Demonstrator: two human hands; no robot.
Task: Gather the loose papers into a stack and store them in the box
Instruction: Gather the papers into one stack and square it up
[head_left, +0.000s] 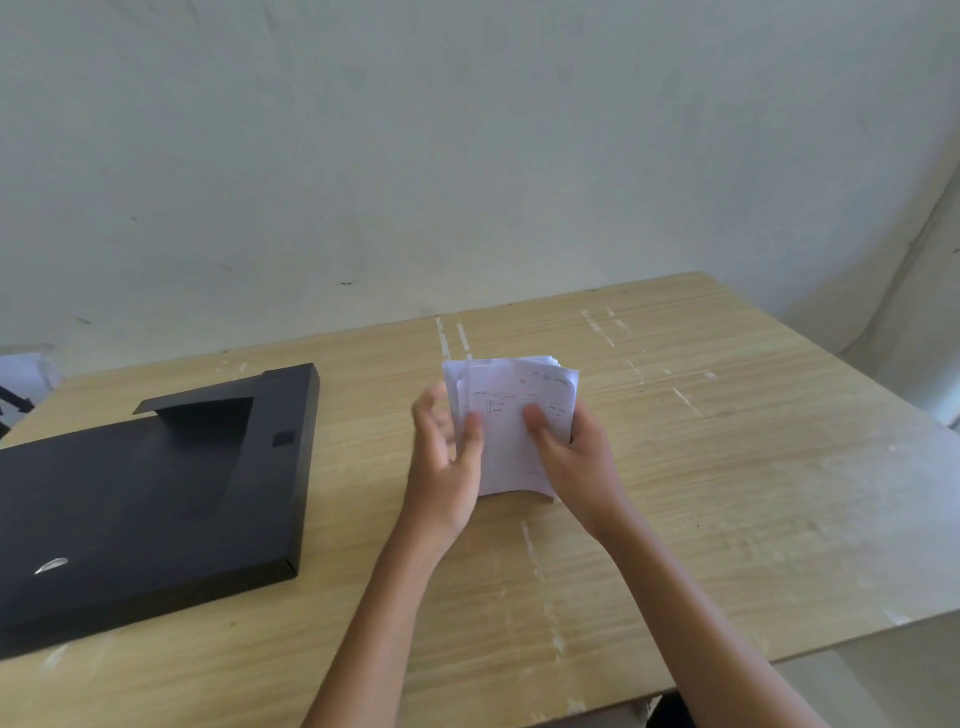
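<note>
A stack of white papers (511, 431) with faint writing stands upright on its lower edge on the wooden table (727, 467). My right hand (566, 457) grips the stack's right side, thumb on the front sheet. My left hand (447, 457) is at the stack's left edge, thumb on the front, fingers blurred and spread behind. A flat black box (145, 499) lies on the table to the left, its flap (208, 405) raised at the far end.
The table's right and near edges fall off close to my right forearm. A pale wall rises behind the table. A white object (23, 374) shows at the far left past the table.
</note>
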